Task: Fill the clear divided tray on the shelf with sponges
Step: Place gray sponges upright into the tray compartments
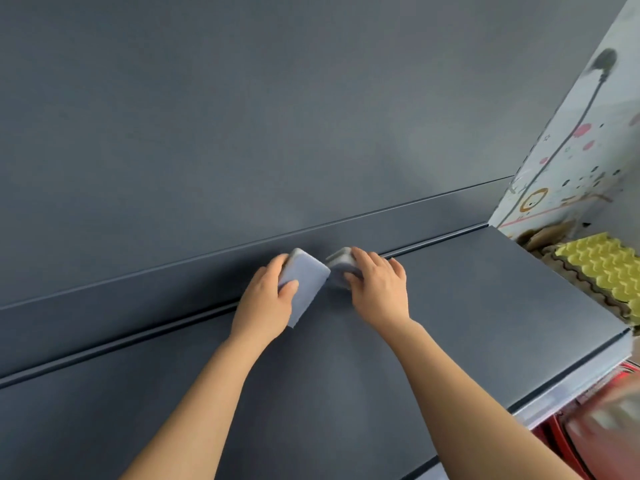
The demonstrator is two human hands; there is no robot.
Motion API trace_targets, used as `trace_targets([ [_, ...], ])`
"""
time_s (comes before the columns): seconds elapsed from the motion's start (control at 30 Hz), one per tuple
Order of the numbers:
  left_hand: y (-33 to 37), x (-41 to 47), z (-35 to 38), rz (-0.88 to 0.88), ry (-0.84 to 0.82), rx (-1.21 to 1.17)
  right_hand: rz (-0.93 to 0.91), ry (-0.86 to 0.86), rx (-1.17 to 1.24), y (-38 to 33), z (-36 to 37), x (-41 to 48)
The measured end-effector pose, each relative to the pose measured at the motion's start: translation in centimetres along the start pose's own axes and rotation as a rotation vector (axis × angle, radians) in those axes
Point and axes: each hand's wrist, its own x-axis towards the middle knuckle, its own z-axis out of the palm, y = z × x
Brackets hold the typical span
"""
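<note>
Dark grey shelf [450, 306] fills most of the view, with a matching grey back panel rising behind it and a groove running along the join; no clear divided tray can be made out anywhere on it, so I cannot tell where the tray sits. Both hands are near the groove, about mid-shelf. Left hand [266, 299] is closed on a pale grey-blue sponge [304, 282], thumb on its upper face and fingers hidden beneath; the sponge is tilted, its far corner pointing toward the groove. Right hand [377, 282], just beside it, has its fingers curled over a second sponge [341, 263], which looks pressed low against the shelf; the 2 sponges are nearly touching. Well to the right of the groove's end, beyond the shelf edge, lies a yellow wavy pad [602, 268] in a cardboard box, against a patterned wall.

The step in hand appears to be seating the 2 sponges side by side. To do it well, I would level the left sponge before lowering it; keep its long edge parallel with the groove; slide it snug against the right one without squashing either; release only once each lies flat.
</note>
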Motion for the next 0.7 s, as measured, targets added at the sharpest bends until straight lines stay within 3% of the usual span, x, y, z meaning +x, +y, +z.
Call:
trace_targets([
  [0.13,0.4,-2.4,-1.8,-0.124,-0.019,-0.598,0.150,-0.087,0.448,-3.3,-1.9,-3.0],
  [0.23,-0.2,-4.4,-3.4,-0.225,-0.103,-0.886,0.332,-0.134,0.863,-6.7,-3.4,-5.2],
  [0.47,-2.8,-11.6,-9.1,-0.260,-0.332,-0.836,0.365,-0.273,1.043,-15.6,-3.4,-11.0],
  [0.7,-7.5,-18.3,-15.3,-0.260,-0.191,-0.880,0.327,-0.264,1.103,-22.9,-2.0,-16.6],
])
